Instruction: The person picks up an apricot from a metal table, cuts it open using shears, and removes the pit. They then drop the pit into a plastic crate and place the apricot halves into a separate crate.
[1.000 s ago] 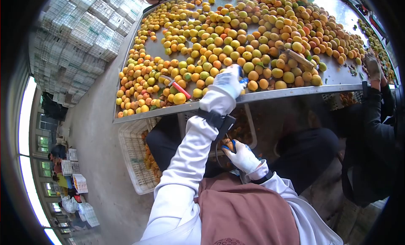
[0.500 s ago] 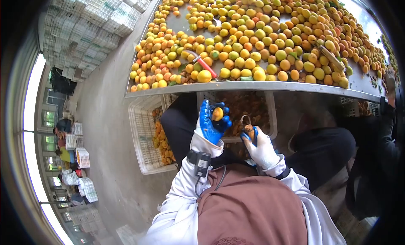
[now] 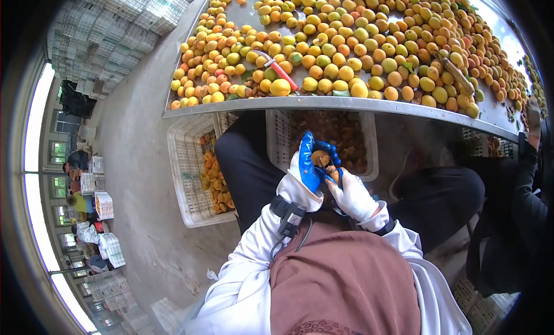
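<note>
My left hand (image 3: 311, 168), in a white glove with a blue coated palm, is curled around an apricot (image 3: 320, 157). Close against it, my gloved right hand (image 3: 353, 199) grips a small brown-handled tool (image 3: 332, 172). The tool's tip meets the fruit and is mostly hidden by the fingers; a moment earlier a curved loop showed at its end. Both hands are in front of my lap, below the edge of the metal table (image 3: 242, 104). Many whole apricots (image 3: 346, 52) are spread over that table.
A red-handled knife (image 3: 283, 74) and a wooden-handled tool (image 3: 459, 76) lie among the fruit. Below are a white crate (image 3: 183, 191) with orange apricot pieces and another crate (image 3: 372, 153) with brownish pieces. A co-worker's dark sleeve (image 3: 528, 173) is at right. Stacked crates (image 3: 109, 41) stand at left.
My hands have come together: the left moved right and turned inward, and the tool in my right hand now meets the apricot. The view has tilted slightly.
</note>
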The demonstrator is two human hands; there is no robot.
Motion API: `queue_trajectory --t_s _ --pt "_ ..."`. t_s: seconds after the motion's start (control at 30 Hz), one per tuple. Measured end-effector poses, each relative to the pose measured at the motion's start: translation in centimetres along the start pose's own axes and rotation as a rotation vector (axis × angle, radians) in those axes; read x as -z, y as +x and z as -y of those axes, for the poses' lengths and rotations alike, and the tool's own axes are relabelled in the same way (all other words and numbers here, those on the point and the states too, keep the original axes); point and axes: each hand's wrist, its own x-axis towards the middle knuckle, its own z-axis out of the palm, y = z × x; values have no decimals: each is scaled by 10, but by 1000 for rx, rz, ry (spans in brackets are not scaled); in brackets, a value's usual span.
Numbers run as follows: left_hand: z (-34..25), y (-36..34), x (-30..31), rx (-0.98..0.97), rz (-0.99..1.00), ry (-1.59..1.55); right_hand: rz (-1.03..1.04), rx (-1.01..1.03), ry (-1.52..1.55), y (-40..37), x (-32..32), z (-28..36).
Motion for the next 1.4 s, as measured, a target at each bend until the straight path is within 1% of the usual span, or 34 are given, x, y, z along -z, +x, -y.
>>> queue_trajectory --t_s 0.07,0.13,0.17,0.3,0.37,0.4,0.47,0.5,0.57,0.6,0.63,0.67,0.7,0.77,0.83,0.9,0.93,0.97,1.0,1.03,1.07,1.1,1.13,1.17,1.2,1.23,1.3,1.33,1.37,1.4 --pt "1 -3 -9 -20 -7 -19 4 -23 -33 0 -1 -2" --pt "1 -5 -16 -21 -100 -49 11 -31 -28 -1 -2 -1" --pt "3 -5 -16 -21 -100 -49 18 -37 -23 -1 -3 0" --pt "4 -4 -20 -82 -159 62 78 -89 -55 -1 -3 0" --pt "6 2 -13 -176 -123 163 151 -116 40 -2 -1 0" --pt "7 3 -13 -176 -123 164 150 -116 41 -2 -1 -2" --pt "5 2 -14 -163 -184 297 192 -121 351 -1 -1 1" --pt "3 1 -16 -162 -182 299 189 -120 353 0 5 4" --pt "-1 -1 -18 -107 -183 320 403 -385 394 2 21 12" --pt "-1 0 -15 -107 -180 320 371 -348 530 -1 20 12" --pt "0 2 -10 -102 -89 213 370 -346 529 -1 21 12" --pt "-2 1 -10 -96 2 105 362 -399 638 -2 22 10" --pt "-1 -1 -14 -40 20 -94 354 -451 748 -1 23 7" --pt "3 -1 -17 -47 63 -241 380 -439 750 1 23 -4" --pt "7 2 -14 -59 40 -219 369 -416 783 0 19 -7" --pt "12 6 -11 -109 -25 -123 313 -359 450 -1 15 4" --pt "14 8 -9 -117 -53 -88 166 -178 416 -1 -2 -13" --pt "13 6 -12 -123 -82 -53 167 -178 414 0 -6 -18" --pt "12 4 -14 -123 -84 -55 170 -147 344 1 -8 -23" --pt "10 1 -16 -151 -113 40 173 -116 275 0 -9 -28" --pt "7 -2 -18 -180 -141 138 175 -117 276 1 -7 -25" --pt "6 -3 -19 -180 -142 139 282 -201 345 2 -3 -23" --pt "5 -4 -20 -246 -158 229 389 -285 414 3 1 -20" --pt "5 -4 -20 -311 -173 319 389 -286 416 3 8 -11" --pt "5 -4 -21 -356 -151 341 452 -366 459 2 17 2" --pt "5 -5 -23 -354 -151 342 515 -447 499 3 22 8" --pt "-2 -13 -34 -269 -147 256 548 -470 519 4 26 5" --pt "-3 -12 -32 -269 -147 255 583 -492 539 5 26 3" --pt "-3 -10 -29 -98 -68 104 583 -493 538 3 18 -6" --pt "-5 -10 -27 72 11 -47 462 -339 715 -2 4 -18"
